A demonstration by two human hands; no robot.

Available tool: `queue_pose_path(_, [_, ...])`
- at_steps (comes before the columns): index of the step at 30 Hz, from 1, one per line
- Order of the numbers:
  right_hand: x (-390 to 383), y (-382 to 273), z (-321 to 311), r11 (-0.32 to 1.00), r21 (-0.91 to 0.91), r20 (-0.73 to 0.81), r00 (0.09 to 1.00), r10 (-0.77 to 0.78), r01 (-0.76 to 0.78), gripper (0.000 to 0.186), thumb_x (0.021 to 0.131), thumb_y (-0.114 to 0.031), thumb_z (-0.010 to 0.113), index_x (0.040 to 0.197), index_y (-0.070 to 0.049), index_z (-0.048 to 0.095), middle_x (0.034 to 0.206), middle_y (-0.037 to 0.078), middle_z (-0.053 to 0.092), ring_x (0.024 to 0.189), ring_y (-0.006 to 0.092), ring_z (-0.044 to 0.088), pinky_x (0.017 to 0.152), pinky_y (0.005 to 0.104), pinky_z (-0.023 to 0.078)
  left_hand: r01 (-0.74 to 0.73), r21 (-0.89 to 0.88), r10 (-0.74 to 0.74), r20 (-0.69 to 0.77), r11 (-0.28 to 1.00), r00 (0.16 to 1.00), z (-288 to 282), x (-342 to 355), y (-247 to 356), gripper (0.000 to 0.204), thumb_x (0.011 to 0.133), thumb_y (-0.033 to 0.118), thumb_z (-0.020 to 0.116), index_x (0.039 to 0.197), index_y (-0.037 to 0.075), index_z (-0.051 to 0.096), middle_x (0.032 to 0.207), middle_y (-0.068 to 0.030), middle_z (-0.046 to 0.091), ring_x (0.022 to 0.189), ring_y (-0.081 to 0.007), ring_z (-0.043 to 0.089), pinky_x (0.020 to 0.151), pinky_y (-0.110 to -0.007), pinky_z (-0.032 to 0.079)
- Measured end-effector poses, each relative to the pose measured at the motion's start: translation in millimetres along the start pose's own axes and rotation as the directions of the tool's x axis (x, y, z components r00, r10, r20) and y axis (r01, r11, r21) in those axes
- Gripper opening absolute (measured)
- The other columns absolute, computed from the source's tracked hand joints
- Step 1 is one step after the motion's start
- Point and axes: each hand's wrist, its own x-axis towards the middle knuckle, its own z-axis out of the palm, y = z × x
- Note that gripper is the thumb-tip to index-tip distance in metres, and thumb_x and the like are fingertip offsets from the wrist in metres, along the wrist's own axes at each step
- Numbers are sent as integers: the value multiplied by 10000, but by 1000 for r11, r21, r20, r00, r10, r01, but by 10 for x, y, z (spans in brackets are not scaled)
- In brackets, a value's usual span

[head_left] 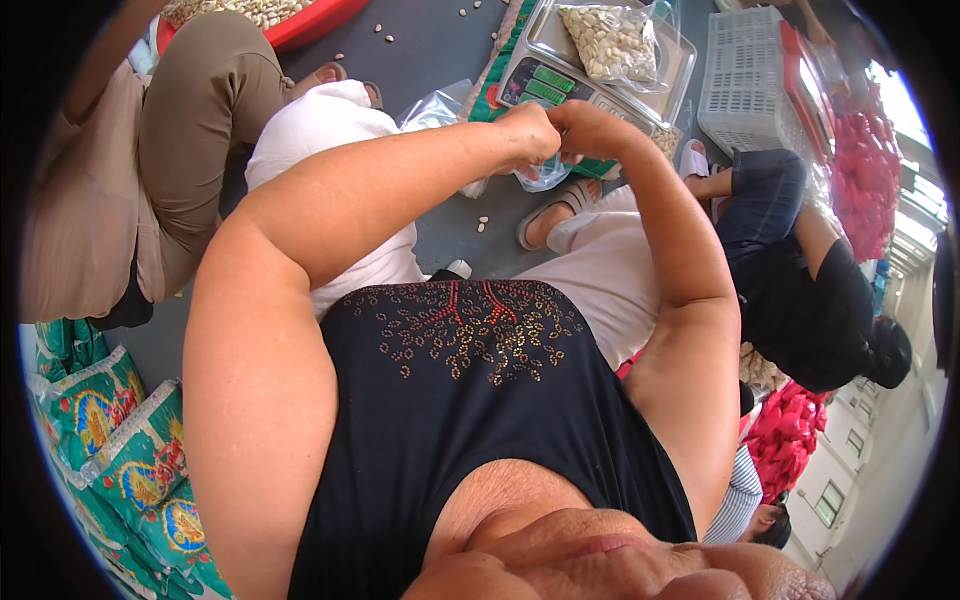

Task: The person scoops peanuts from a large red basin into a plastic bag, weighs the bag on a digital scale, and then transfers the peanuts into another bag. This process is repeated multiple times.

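Note:
My left hand (530, 135) and my right hand (580, 128) meet at the top centre, in front of a digital scale (550, 92) with lit green displays. Both have curled fingers at a clear bluish plastic bag (545, 178), which hangs below them; the exact grip of each is partly hidden. Behind them, a clear bag of pale, flat seeds or nuts (605, 45) lies on the scale's metal pan (676, 65). Another clear plastic bag (435, 105) lies left of the scale.
A red basin of pale pieces (310, 22) is at upper left, loose pieces on the floor (390, 70). A person in brown trousers (190, 130) sits left; one in black (810, 300) sits right. Green printed sacks (130, 470), a white crate (745, 80) and pink bundles (860, 170) surround them.

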Motion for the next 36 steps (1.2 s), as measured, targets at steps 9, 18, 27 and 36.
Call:
queue_pose_path(9, [-390,91,-907,832,-360,-923,289,-253,-422,603,809,-487,672,1262,-108,553,1205,189,598,1166,363,520,948,452,428,93,137,-90,-31,986,995,36,155,-57,190,798,41,536,913,-70,636,811,-200,654,585,-284,685,433,-376,489])
queue_pose_path(18, [235,401,-1042,766,-116,-905,385,181,-632,856,741,-764,502,1225,-66,607,1236,247,574,1198,383,522,987,466,420,47,60,-45,-44,997,998,89,191,-120,227,757,-27,505,947,-124,583,784,-209,628,577,-312,669,434,-381,499])
queue_pose_path(27, [214,1342,-1714,669,-294,-930,366,-35,-683,254,887,-237,522,805,-79,703,792,127,682,774,329,652,719,455,508,96,97,-100,33,991,994,16,-93,193,530,798,-18,457,1325,12,398,1016,-130,561,724,-176,579,601,-346,595])
queue_pose_path(36, [-1149,2444,-2094,625,-112,-988,19,-154,-773,328,903,-347,507,1040,-86,651,992,192,661,938,375,624,803,480,492,74,92,-74,2,993,997,27,-7,70,498,798,1,505,1287,-17,409,1125,-147,536,822,-238,602,579,-340,588])
